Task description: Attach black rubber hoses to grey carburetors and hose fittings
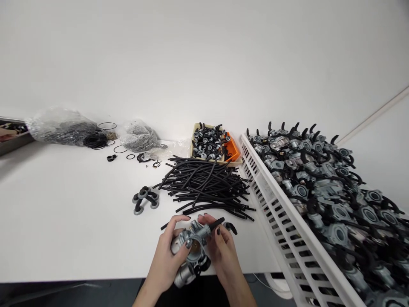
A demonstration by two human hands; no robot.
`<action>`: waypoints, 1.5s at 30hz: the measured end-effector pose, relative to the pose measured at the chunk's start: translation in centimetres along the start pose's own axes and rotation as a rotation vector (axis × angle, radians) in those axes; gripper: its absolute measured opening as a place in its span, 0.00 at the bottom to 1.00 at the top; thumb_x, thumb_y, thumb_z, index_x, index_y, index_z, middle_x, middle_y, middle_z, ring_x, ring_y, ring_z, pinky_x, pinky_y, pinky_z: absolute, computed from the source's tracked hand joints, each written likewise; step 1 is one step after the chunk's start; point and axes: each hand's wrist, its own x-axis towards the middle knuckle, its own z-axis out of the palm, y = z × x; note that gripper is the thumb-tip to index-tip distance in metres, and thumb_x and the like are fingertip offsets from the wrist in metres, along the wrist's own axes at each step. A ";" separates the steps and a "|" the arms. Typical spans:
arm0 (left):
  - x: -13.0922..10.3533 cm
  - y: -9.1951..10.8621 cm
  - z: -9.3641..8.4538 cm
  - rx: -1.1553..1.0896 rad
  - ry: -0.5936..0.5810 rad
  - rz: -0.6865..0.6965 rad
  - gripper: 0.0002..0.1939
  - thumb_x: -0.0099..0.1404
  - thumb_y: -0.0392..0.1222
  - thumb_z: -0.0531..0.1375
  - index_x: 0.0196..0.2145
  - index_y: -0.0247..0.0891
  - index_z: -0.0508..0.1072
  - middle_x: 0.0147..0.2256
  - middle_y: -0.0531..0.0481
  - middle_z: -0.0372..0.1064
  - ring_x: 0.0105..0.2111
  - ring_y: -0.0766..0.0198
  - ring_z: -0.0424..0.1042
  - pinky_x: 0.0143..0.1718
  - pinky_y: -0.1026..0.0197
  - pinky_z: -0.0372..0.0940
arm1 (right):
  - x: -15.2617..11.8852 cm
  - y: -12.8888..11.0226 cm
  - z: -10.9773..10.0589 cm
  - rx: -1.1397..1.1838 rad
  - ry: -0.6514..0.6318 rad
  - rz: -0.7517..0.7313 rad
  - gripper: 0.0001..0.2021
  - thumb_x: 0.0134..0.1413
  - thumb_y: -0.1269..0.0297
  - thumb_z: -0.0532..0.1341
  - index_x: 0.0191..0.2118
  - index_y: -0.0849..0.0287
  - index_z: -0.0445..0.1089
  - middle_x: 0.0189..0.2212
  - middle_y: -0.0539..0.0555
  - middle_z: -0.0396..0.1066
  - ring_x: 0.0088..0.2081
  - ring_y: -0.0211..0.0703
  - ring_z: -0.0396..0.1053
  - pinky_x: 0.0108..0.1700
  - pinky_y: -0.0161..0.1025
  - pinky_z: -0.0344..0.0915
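Observation:
A silver metal carburetor is held above the front edge of the table. My left hand is closed around its left side, thumb across the round bore. On the right, my right hand has its thumb and fingers at a short black rubber hose that sticks out of the carburetor's top. A black elbow tube with a grey cap shows just past the right knuckles; whether that hand holds it I cannot tell. The right palm side is partly hidden behind the carburetor.
Black hoses lie piled ahead. Behind them stand a cream bin of capped elbows and an orange tray. Several capped elbows lie left. A white crate full of carburetors borders the right. Plastic bags and rubber rings sit at the back.

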 end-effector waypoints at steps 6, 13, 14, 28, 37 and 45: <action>0.1 0.1 0.2 -0.035 -0.041 -0.004 0.25 0.59 0.58 0.56 0.49 0.41 0.61 0.27 0.53 0.72 0.27 0.58 0.70 0.29 0.60 0.59 | 0.3 0.5 -0.4 0.092 0.041 -0.010 0.15 0.40 0.51 0.73 0.34 0.53 0.79 0.38 0.56 0.79 0.43 0.49 0.74 0.50 0.47 0.66; -0.1 0.1 0.1 -0.050 -0.076 -0.004 0.25 0.59 0.58 0.56 0.49 0.42 0.60 0.24 0.55 0.68 0.25 0.61 0.67 0.28 0.62 0.56 | 0.6 0.8 -0.4 0.025 0.172 -0.112 0.13 0.34 0.54 0.76 0.28 0.54 0.81 0.32 0.55 0.79 0.39 0.49 0.74 0.45 0.44 0.67; -0.1 0.1 0.1 -0.050 -0.078 -0.005 0.25 0.59 0.58 0.56 0.49 0.42 0.59 0.24 0.56 0.67 0.25 0.61 0.66 0.28 0.62 0.56 | 0.6 0.6 -0.3 0.016 0.178 -0.120 0.12 0.34 0.55 0.76 0.28 0.54 0.81 0.31 0.55 0.79 0.39 0.48 0.74 0.44 0.43 0.67; -0.1 0.6 -0.1 -0.050 -0.084 -0.052 0.23 0.60 0.56 0.56 0.48 0.43 0.60 0.23 0.56 0.67 0.26 0.61 0.66 0.28 0.62 0.56 | 0.3 0.0 -0.5 -0.115 0.107 -0.146 0.13 0.41 0.51 0.73 0.29 0.54 0.78 0.32 0.53 0.75 0.38 0.44 0.72 0.42 0.38 0.67; 0.3 0.0 -0.4 -0.089 -0.051 -0.040 0.27 0.60 0.58 0.56 0.51 0.41 0.62 0.24 0.54 0.69 0.31 0.56 0.70 0.30 0.61 0.59 | 0.3 0.2 -0.5 -0.168 0.118 -0.142 0.15 0.45 0.51 0.71 0.37 0.53 0.79 0.37 0.56 0.78 0.42 0.49 0.74 0.48 0.45 0.68; 0.8 -1.1 -1.3 -0.185 -0.089 -0.081 0.29 0.59 0.59 0.58 0.53 0.40 0.66 0.28 0.52 0.70 0.29 0.59 0.68 0.32 0.61 0.62 | 0.2 0.0 -0.4 -0.212 0.045 -0.177 0.12 0.48 0.52 0.70 0.36 0.53 0.79 0.38 0.56 0.77 0.43 0.48 0.73 0.47 0.42 0.68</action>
